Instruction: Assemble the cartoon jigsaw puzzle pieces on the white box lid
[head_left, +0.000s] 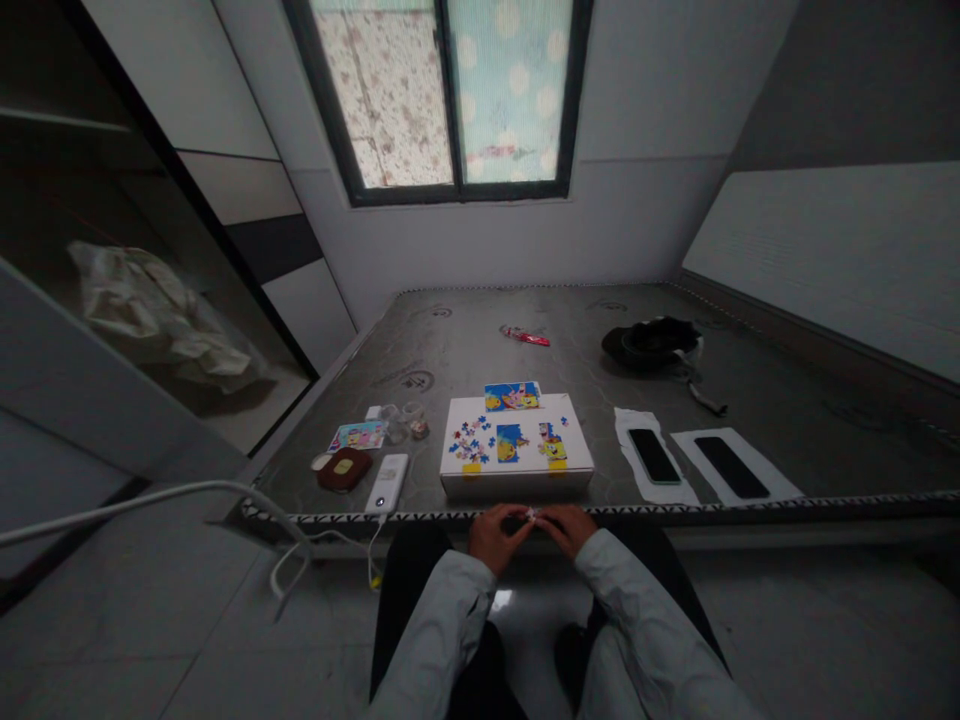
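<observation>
My left hand [495, 535] and my right hand [568, 528] meet just below the near edge of the bed platform [525, 330], fingertips pinched together on a small pale thing [532, 515] that is too small to name. Right above them lies a white box [516, 452] with loose jigsaw pieces [471, 441] and small assembled colourful patches [510, 443] on its top. A joined cartoon section [511, 397] lies at the box's far edge. Both sleeves are light grey.
Left of the box lie a white power bank [387, 483] with a cable, a brown case [344, 468], a picture card [358, 436] and small clear cups [401, 415]. Two dark phones [654, 456] [731, 467] rest on white paper at right. A black cap [651, 343] and a red wrapper [526, 337] sit farther back.
</observation>
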